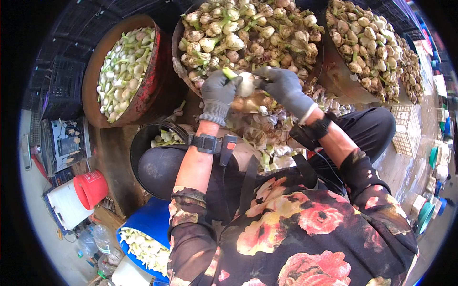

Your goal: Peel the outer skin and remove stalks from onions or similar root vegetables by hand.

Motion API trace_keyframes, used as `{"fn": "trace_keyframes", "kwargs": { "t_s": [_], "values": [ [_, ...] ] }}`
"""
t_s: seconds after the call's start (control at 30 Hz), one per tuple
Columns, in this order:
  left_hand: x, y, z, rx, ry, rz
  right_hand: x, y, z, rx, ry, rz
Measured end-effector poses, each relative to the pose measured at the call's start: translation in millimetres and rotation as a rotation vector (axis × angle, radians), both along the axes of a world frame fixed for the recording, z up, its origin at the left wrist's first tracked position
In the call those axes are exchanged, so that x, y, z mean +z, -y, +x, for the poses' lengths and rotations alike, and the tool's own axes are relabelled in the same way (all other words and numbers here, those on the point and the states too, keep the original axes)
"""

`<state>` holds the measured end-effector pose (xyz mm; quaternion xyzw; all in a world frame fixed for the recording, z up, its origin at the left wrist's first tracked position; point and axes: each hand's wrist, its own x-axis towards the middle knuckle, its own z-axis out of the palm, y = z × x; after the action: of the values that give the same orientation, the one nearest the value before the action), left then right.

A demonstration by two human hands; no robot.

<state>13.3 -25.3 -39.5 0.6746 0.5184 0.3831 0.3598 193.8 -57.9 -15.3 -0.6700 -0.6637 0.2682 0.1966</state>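
My left hand (218, 95), in a grey knit glove, is closed round the stem of a pale garlic bulb (245, 85); the green cut stem end pokes out above its fingers. At the bulb's other side is my right hand (285, 90), gloved alike, its fingers bent and pinched against the outer skin; the fingertips are slightly blurred. Just beyond both hands stands a wide tub (177, 57) heaped with soiled, unpeeled garlic bulbs (234, 42). Below the hands, loose papery garlic skins (260, 124) lie piled over my lap area.
At the left a rusty red drum (149, 83) holds cleaner white bulbs. Another heaped container (346, 86) stands at the right. A black bucket (139, 148) sits by my left knee, near a blue tub (148, 212) of trimmed pieces. A red bucket (90, 189) and a white crate (405, 131) flank me.
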Motion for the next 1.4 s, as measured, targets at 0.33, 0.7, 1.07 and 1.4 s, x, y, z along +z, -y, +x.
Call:
{"fn": "trace_keyframes", "kwargs": {
  "t_s": [0.33, 0.7, 1.07, 1.4],
  "values": [
    [0.5, -4.6, -2.5, -0.032, 0.110, -0.068, -6.9, -7.3, 6.2, -0.061, 0.320, -0.169],
    [4.2, 7.4, 7.8, -0.221, -0.174, 0.045, -1.1, 5.0, -4.0, 0.033, 0.355, -0.236],
    [11.4, -25.9, -28.2, 0.111, 1.406, -0.675, -41.2, 44.1, 38.9, 0.226, 0.131, -0.746],
    [63.5, -44.5, -80.6, -0.208, 1.688, -0.431, -97.0, -59.6, -10.8, 0.549, 0.139, -0.299]
  ]
}}
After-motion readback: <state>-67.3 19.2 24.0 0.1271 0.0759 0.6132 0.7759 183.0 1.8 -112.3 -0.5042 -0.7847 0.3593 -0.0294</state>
